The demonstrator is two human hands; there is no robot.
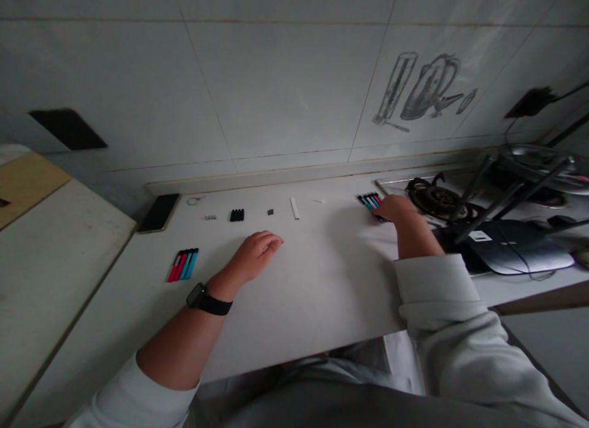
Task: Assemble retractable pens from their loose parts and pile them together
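Observation:
My right hand (396, 208) is at the back right of the white worktop, its fingers bent down over a row of red, blue and white pens (369, 201). The fingertips seem closed on the near end of a pen, partly hidden by the hand. My left hand (255, 255) rests on the worktop, fingers loosely stretched, holding nothing. Left of it lie red and blue pen barrels (183, 265) with dark ends. Along the back are small springs (210, 217), black grip sleeves (237, 215), tiny dark parts (270, 212), thin white refills (294, 208) and small whitish pieces (321, 201).
A dark phone (159, 213) lies at the back left beside a thin ring-like item (196, 200). At right stand a gas burner (435, 196) and a dark appliance (519, 247) with a cable. A tiled wall (285, 90) rises behind; a cabinet (46, 250) borders the left.

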